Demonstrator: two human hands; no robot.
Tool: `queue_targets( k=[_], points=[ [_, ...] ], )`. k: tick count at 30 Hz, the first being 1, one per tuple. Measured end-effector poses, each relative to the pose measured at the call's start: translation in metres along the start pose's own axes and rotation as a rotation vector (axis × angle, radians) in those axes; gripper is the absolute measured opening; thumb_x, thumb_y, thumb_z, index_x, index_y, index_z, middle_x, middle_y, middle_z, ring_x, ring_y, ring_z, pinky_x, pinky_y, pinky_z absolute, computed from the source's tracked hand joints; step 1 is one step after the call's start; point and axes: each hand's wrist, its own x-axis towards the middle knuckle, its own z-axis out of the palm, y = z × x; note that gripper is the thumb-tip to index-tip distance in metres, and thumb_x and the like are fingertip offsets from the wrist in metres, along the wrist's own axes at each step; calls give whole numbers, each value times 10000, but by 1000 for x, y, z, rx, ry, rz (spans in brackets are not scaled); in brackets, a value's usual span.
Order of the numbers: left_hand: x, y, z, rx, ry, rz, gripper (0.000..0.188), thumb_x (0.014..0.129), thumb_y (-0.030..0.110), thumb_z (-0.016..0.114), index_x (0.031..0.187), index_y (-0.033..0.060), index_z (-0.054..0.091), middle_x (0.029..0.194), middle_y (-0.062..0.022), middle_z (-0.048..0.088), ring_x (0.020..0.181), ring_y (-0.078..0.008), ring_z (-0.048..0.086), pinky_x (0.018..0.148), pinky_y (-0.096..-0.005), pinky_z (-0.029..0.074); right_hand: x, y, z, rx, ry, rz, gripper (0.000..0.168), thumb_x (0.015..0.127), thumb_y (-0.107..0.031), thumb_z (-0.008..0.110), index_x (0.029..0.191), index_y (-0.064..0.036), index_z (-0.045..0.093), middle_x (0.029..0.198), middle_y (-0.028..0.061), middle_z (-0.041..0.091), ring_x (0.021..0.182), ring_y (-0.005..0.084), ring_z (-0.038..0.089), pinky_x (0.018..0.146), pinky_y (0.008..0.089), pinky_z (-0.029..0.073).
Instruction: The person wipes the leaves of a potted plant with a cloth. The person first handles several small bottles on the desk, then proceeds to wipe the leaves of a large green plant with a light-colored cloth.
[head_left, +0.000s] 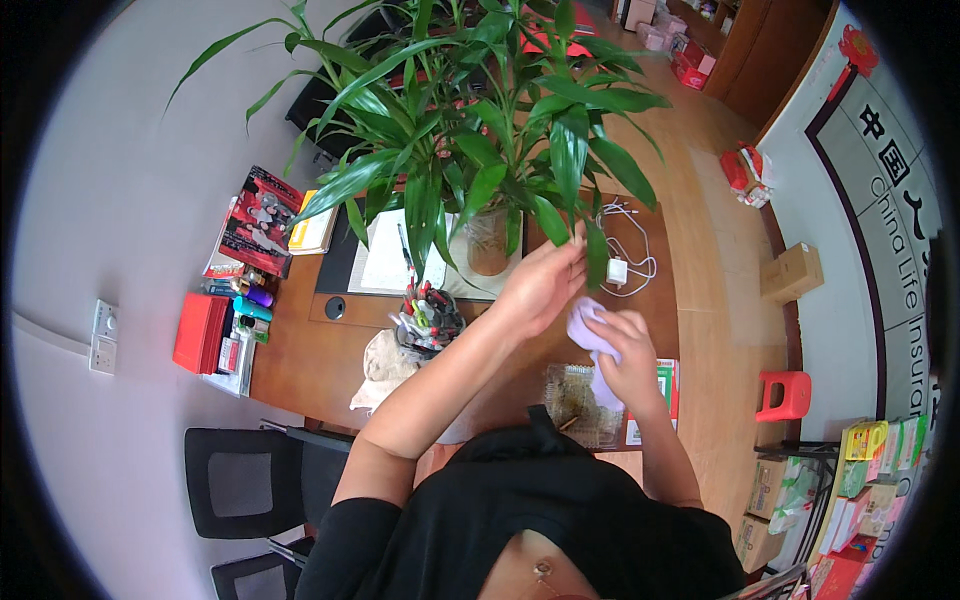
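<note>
A leafy green potted plant (480, 142), its long leaves spreading wide, stands in a clear vase (488, 241) on the wooden desk. My left hand (541, 286) reaches up to its right side, fingers closed around a hanging leaf (596, 257); the leaves partly hide the fingertips. Just below and to the right, my right hand (628, 356) grips a crumpled lilac cloth (586, 324). One end of the cloth hangs over a clear, ring-edged pad (574, 397) near the desk's front edge.
Left of my forearm are a pen holder (429, 322) and a beige cloth (384, 367). A white charger (616, 271) with its cable lies at the right. Books and bottles line the desk's left side. Office chairs (244, 482) stand at lower left, a red stool (782, 395) at right.
</note>
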Motion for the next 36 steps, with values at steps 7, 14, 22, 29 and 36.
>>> queue_targets(
  k=[7,14,22,29,36],
  points=[
    [-36,-6,-31,351,511,373,210,947,231,693,1003,50,604,855,35,554,805,-67,497,718,-242,388,-12,0,-1,164,-31,60,545,697,52,605,1216,-66,719,1266,158,664,1189,358,568,1067,441,430],
    [-23,7,-61,-8,519,330,478,1074,327,443,1445,27,468,1293,-79,605,1171,-189,532,1071,-349,379,66,-42,22,166,48,-134,591,745,3,617,1329,-79,648,1278,182,605,1195,383,525,1048,438,430],
    [-25,13,-57,-198,240,163,599,1079,407,351,1541,26,348,1443,-130,543,1319,-273,509,1173,-409,328,85,-37,70,5,108,-190,558,787,23,602,1331,-96,640,1238,154,644,1190,396,508,1068,452,431],
    [-46,23,-42,257,182,11,529,1057,255,450,1519,7,383,1528,-180,464,1427,-273,448,1190,-386,317,20,-15,18,264,-289,-20,505,733,-5,620,1230,-49,701,1207,170,674,1151,362,581,1056,425,443],
    [-34,-1,23,451,-476,-34,585,1067,197,521,1576,8,304,1605,-138,375,1476,-205,363,1222,-344,246,6,26,-52,121,155,184,503,744,49,574,1228,-17,693,1268,204,653,1187,360,590,1066,421,436]
  ],
)
